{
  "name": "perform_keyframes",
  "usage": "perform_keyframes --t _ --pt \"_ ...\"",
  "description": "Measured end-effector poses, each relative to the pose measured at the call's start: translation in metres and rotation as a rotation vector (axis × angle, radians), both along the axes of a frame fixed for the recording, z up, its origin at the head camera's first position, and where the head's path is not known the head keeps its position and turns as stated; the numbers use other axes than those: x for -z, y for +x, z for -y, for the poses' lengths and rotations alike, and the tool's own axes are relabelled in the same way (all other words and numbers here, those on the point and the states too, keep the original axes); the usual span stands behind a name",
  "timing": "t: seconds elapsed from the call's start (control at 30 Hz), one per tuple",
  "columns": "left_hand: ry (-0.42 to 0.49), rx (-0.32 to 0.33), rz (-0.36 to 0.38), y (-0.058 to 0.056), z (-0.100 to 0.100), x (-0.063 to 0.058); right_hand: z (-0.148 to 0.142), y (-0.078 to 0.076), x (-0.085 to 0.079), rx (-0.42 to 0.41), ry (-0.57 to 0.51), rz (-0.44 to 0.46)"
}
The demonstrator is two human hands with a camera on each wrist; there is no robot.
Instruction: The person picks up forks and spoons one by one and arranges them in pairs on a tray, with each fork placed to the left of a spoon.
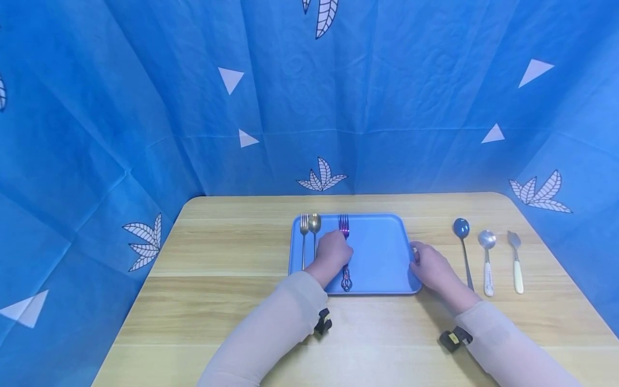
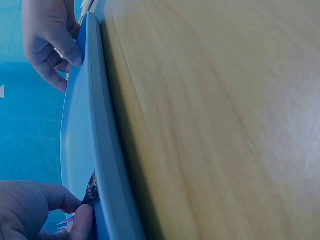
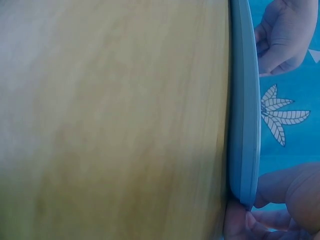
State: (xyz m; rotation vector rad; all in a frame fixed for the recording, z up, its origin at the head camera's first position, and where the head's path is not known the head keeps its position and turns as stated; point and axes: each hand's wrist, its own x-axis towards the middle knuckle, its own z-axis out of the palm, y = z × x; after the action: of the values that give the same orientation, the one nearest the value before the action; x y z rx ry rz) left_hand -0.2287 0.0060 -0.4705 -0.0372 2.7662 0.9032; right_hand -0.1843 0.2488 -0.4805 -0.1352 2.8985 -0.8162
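Note:
A blue tray (image 1: 379, 258) lies flat on the table. Over its left half my left hand (image 1: 333, 250) pinches a purple fork (image 1: 344, 223) by its ornate dark handle, tines pointing away; in the left wrist view the thumb and forefinger meet on that handle (image 2: 91, 190). To the left of this hand, a silver fork (image 1: 304, 228) and a gold spoon (image 1: 314, 223) lie side by side on the tray. My right hand (image 1: 432, 267) grips the tray's right edge, and the right wrist view shows its fingers (image 3: 272, 217) around the rim near the corner.
Right of the tray, a dark blue-headed spoon (image 1: 461, 228), a white-handled spoon (image 1: 488, 269) and a cream-handled fork-like utensil (image 1: 517, 269) lie in a row on the wooden table (image 1: 217, 301). Blue patterned cloth (image 1: 309, 97) hangs behind and beside the table.

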Motion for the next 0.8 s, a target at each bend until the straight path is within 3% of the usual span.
perform_keyframes --t 0.37,0.8 --pt "0.002 -0.001 0.003 0.0003 0.0004 -0.0008 0.0002 0.0014 -0.0005 -0.002 0.0 -0.012" --pt "0.011 0.041 -0.02 0.0059 0.0098 -0.0066 0.0004 0.0013 0.0 -0.003 0.003 -0.013"
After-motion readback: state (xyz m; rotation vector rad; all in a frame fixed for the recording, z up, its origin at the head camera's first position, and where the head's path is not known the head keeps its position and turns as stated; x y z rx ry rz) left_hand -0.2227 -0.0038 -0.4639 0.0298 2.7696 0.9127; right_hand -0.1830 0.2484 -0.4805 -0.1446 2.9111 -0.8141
